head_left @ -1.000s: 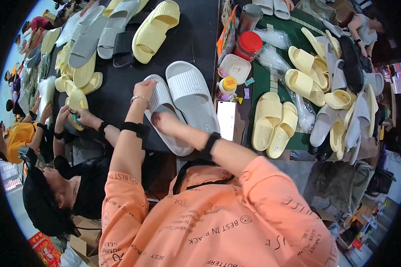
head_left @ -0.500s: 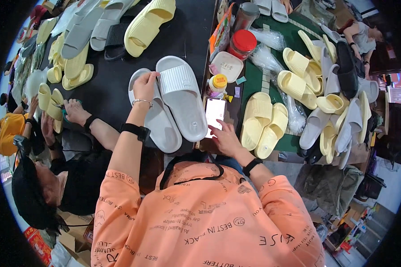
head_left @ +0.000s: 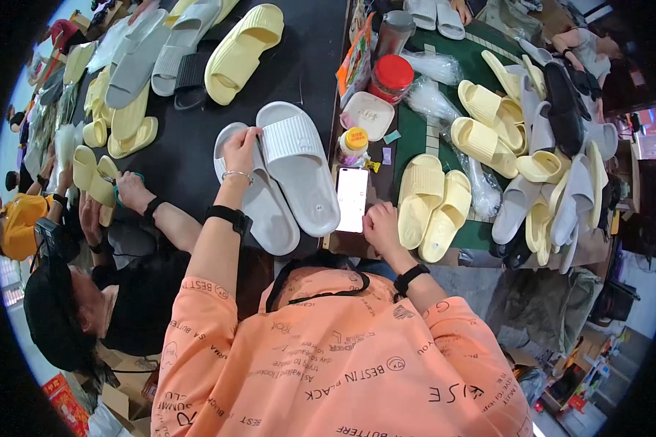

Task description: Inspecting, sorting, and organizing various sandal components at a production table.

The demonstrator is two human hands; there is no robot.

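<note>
A pair of pale grey slide slippers lies side by side on the dark table in front of me. My left hand [head_left: 240, 151] pinches the strap edge of the left grey slipper [head_left: 270, 218], near where it meets the right grey slipper [head_left: 310, 186]. A phone [head_left: 351, 198] with a bright white screen rests just right of the pair. Beside its lower right edge is my right hand [head_left: 382, 224], fingers curled in and plainly holding nothing. To the right of that hand sits a pair of pale yellow slippers [head_left: 420, 200].
Behind the phone stand a yellow-capped bottle [head_left: 354, 144], a white dish [head_left: 369, 115] and a red-lidded jar [head_left: 391, 77]. Yellow, grey and black slippers pile up at the right [head_left: 539, 167]. At the left, a co-worker's hand [head_left: 133, 191] works at a yellow slipper [head_left: 95, 178].
My right hand has pulled back from the phone screen toward its lower right, and its fingers have curled in. My left hand keeps its hold on the grey slipper.
</note>
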